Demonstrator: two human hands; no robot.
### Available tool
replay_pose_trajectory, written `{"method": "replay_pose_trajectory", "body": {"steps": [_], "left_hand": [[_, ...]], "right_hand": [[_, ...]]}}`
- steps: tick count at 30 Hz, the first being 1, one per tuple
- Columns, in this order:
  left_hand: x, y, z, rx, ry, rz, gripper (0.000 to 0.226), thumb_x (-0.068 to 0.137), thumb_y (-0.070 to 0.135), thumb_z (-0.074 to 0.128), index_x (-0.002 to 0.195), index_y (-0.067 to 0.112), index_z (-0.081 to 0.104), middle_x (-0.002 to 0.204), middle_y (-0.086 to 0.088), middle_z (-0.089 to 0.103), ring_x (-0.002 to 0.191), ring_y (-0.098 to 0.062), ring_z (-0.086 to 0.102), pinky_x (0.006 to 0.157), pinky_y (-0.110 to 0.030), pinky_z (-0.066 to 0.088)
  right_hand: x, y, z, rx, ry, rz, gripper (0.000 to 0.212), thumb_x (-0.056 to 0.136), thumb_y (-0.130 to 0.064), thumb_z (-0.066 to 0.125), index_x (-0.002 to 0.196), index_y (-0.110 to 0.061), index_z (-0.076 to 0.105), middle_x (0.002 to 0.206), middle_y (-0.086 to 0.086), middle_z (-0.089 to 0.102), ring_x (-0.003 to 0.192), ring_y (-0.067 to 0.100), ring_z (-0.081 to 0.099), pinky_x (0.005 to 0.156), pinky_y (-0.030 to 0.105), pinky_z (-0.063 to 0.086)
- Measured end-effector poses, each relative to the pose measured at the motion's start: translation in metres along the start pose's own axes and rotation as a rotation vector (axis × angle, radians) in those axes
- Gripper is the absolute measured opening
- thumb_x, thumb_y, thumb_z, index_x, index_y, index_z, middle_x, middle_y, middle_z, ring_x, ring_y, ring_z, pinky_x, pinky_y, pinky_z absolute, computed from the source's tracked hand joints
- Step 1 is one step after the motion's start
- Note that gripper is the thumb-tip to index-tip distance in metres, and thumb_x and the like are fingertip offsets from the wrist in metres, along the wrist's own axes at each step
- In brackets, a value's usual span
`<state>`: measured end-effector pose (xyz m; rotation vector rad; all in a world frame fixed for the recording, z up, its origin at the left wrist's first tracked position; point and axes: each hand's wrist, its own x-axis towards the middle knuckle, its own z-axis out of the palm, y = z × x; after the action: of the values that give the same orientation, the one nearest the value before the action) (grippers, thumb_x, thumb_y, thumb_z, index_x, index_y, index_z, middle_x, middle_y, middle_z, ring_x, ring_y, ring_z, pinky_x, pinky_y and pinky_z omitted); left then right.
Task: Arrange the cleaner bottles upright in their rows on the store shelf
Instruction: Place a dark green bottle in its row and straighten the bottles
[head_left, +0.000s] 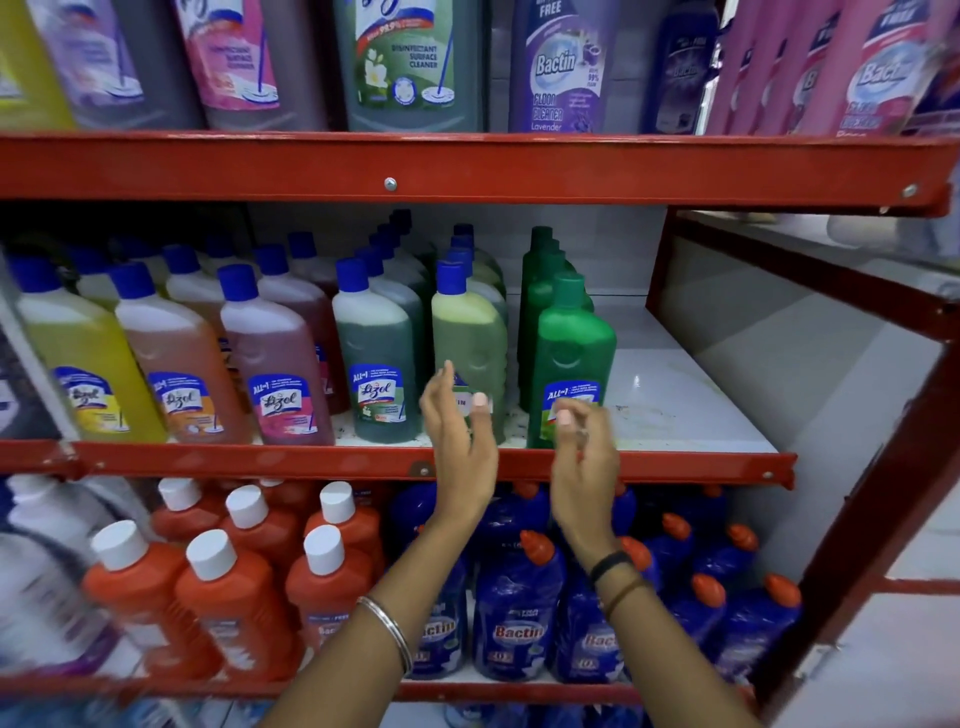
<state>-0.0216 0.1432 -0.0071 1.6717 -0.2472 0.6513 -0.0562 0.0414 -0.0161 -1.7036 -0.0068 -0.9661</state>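
Both hands empty, fingers spread: left hand (457, 421) at pale-green bottle (470, 353), right hand (584, 436) at dark-green bottle (571, 364), both upright at middle shelf (675, 462) front edge. Best approach looked like gripping low, squaring labels forward.

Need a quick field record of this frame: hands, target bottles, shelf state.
left hand: open, at pale green bottle, contact unclear
right hand: open, empty, in front of dark green bottle
middle shelf: bottles upright in rows, bare at right
lower shelf: orange bottles, blue bottles
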Motion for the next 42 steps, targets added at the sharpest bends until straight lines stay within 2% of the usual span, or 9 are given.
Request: {"method": "replay_pose_trajectory", "body": {"steps": [3,7,14,21,27,30,33,36,42], "left_hand": [[0.017,-0.007,-0.012,0.000,-0.122,-0.118,0.057,0.096,0.040,0.029,0.146,0.019,0.012,0.154,-0.009,0.014,0.139,-0.013,0.020,0.108,-0.022,0.015],[0.034,-0.019,-0.020,0.008,-0.285,-0.219,0.072,0.085,0.064,0.013,0.146,0.028,-0.002,0.159,-0.006,0.002,0.145,-0.019,0.006,0.116,-0.033,0.008],[0.037,-0.016,-0.027,0.089,-0.405,-0.272,0.063,0.087,0.056,0.005,0.142,0.034,-0.016,0.159,-0.011,0.002,0.145,-0.024,0.010,0.113,-0.039,0.013],[0.024,-0.019,-0.039,0.216,-0.413,-0.207,0.099,0.057,0.087,-0.006,0.141,0.037,-0.018,0.151,-0.014,0.023,0.131,-0.033,0.038,0.104,-0.045,0.033],[0.021,-0.017,-0.050,0.113,-0.417,-0.220,0.084,0.072,0.078,0.004,0.144,0.036,-0.003,0.157,-0.007,0.011,0.144,-0.024,0.015,0.114,-0.044,0.017],[0.016,-0.021,-0.066,0.005,-0.136,-0.144,0.084,0.076,0.077,0.015,0.145,0.029,0.015,0.156,-0.002,0.008,0.144,-0.017,0.009,0.115,-0.034,0.014],[0.025,-0.028,-0.080,0.011,-0.029,-0.161,0.064,0.091,0.052,0.023,0.146,0.020,0.012,0.155,-0.006,0.002,0.143,-0.018,0.009,0.114,-0.029,0.014],[0.045,-0.035,-0.096,0.035,-0.137,-0.214,0.071,0.088,0.058,0.013,0.146,0.020,-0.001,0.157,-0.009,-0.005,0.146,-0.022,0.002,0.117,-0.034,0.007],[0.071,-0.041,-0.108,0.070,-0.295,-0.295,0.075,0.082,0.061,0.008,0.145,0.024,-0.012,0.159,-0.011,-0.003,0.146,-0.024,0.000,0.117,-0.039,0.002]], "right_hand": [[-0.005,-0.006,0.036,0.017,-0.272,0.110,0.040,0.098,-0.032,0.039,0.134,-0.014,0.043,0.134,0.004,0.046,0.115,-0.005,0.045,0.098,0.007,0.034],[0.009,-0.002,0.068,-0.020,-0.356,0.328,0.057,0.099,-0.040,0.027,0.148,-0.014,0.017,0.158,0.005,0.021,0.146,0.020,0.015,0.120,0.038,0.013],[0.029,0.001,0.078,-0.151,-0.146,0.277,0.035,0.099,-0.021,0.035,0.123,-0.002,0.053,0.115,0.021,0.065,0.107,0.037,0.057,0.075,0.026,0.035],[0.021,0.003,0.071,-0.208,-0.159,0.245,0.033,0.098,-0.023,0.038,0.120,-0.005,0.056,0.108,0.017,0.064,0.105,0.033,0.055,0.078,0.028,0.036],[0.009,-0.005,0.074,-0.154,-0.041,0.326,0.037,0.094,-0.029,0.047,0.120,-0.002,0.053,0.108,0.014,0.064,0.101,0.030,0.060,0.084,0.034,0.047],[-0.029,-0.017,0.085,-0.062,0.123,0.192,0.029,0.093,-0.027,0.051,0.113,-0.007,0.052,0.112,0.006,0.051,0.101,0.020,0.054,0.089,0.025,0.046],[-0.054,-0.029,0.108,0.020,-0.092,0.150,0.026,0.095,-0.025,0.047,0.116,-0.011,0.053,0.115,0.002,0.051,0.107,0.009,0.051,0.092,0.011,0.040],[-0.045,-0.035,0.137,0.022,-0.336,0.249,0.053,0.098,-0.038,0.036,0.142,-0.010,0.031,0.149,0.005,0.035,0.139,0.015,0.030,0.111,0.020,0.021],[-0.009,-0.047,0.165,0.050,-0.378,0.374,0.057,0.100,-0.041,0.021,0.149,-0.013,0.016,0.159,0.003,0.019,0.146,0.013,0.016,0.106,0.018,0.009]]}}
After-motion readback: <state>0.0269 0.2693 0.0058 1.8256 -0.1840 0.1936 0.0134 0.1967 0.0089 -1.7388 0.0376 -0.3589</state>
